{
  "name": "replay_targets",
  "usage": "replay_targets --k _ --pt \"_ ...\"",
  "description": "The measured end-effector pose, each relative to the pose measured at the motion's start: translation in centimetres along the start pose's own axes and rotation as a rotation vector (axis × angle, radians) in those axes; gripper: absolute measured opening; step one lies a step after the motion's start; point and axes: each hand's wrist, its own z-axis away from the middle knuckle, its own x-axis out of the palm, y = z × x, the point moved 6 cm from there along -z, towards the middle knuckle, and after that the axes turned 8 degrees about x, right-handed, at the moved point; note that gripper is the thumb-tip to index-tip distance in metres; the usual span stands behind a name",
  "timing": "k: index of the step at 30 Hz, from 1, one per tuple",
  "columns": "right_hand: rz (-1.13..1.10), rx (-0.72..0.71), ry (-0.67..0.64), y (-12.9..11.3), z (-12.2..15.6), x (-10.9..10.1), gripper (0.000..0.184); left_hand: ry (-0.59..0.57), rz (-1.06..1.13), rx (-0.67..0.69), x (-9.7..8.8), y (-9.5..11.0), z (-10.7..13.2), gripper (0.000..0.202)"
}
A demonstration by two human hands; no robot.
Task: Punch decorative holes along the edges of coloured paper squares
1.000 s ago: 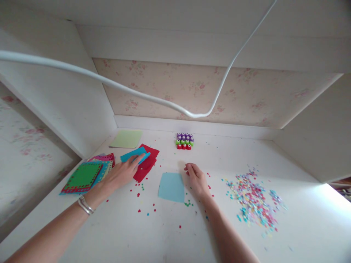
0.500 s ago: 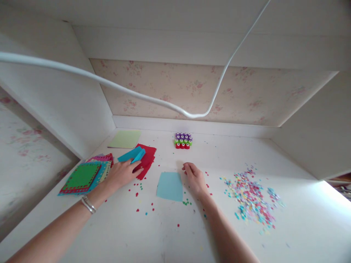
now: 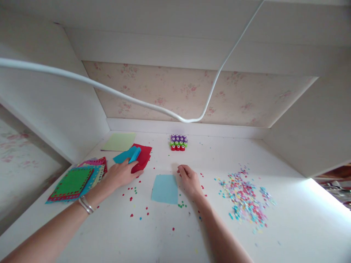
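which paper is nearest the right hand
The pale blue sheet just left of the right hand; the bright blue paper, red paper, pale green sheet and punched stack all lie farther left.

The left hand stretches palm-down, fingers spread; the right hand is loosely curled.

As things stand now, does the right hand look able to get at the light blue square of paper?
Most likely yes: the right hand is just beside the right edge of the light blue square of paper, and nothing visible between them seems to block it.
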Motion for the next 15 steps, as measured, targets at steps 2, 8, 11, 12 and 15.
replay_targets --k 2,8,11,12,15 --pt "0.006 0.000 -0.003 0.0 0.0 0.0 0.033 -0.024 0.050 0.000 0.6 0.1 0.1 0.071" --pt "0.036 -0.010 -0.008 -0.1 0.0 0.1 0.034 -0.040 0.116 0.033 1.7 -0.1 -0.5 0.059" --pt "0.060 -0.030 -0.013 -0.2 0.0 0.1 0.035 -0.021 0.132 0.032 2.0 0.0 -0.8 0.054" --pt "0.070 -0.043 -0.018 -0.2 0.0 0.2 0.036 -0.014 0.141 0.028 2.0 0.1 -0.8 0.055" --pt "0.103 -0.116 -0.058 -0.5 0.2 0.4 0.032 0.022 0.198 0.017 2.0 0.5 -1.0 0.059"
